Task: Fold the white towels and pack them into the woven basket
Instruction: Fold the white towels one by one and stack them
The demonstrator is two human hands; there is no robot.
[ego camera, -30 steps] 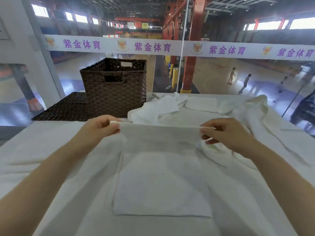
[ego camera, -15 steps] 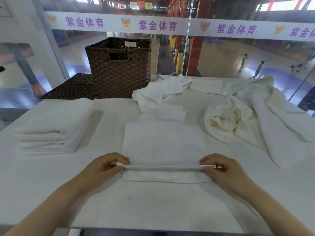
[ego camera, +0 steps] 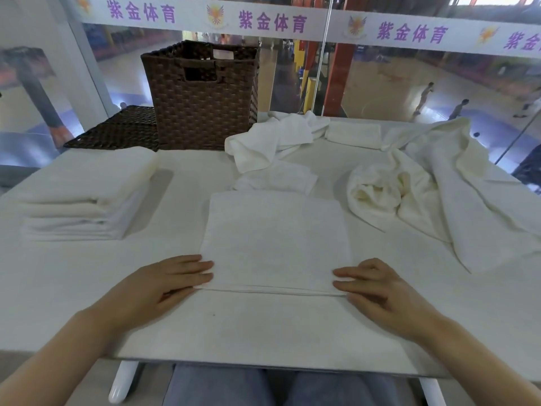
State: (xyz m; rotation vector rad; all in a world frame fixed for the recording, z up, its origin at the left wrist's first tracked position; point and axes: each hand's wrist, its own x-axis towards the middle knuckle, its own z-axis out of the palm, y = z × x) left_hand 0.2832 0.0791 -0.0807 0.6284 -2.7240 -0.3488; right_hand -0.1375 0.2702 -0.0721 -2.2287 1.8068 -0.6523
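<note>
My left hand [ego camera: 164, 284] and right hand [ego camera: 377, 288] lie flat with fingers straight, well apart, each pressing a near corner of the folded towel [ego camera: 275, 241] spread on the table [ego camera: 263, 326] straight ahead of me at twelve o'clock. The woven basket [ego camera: 202, 98] stands at eleven o'clock at the far edge, a stack of folded towels [ego camera: 82, 197] at ten o'clock. Crumpled towels [ego camera: 424, 189] lie from twelve to two o'clock.

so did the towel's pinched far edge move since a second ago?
Yes. The flat white towel had its far edge pulled away from the brown woven basket onto its near edge, under both hands.
</note>
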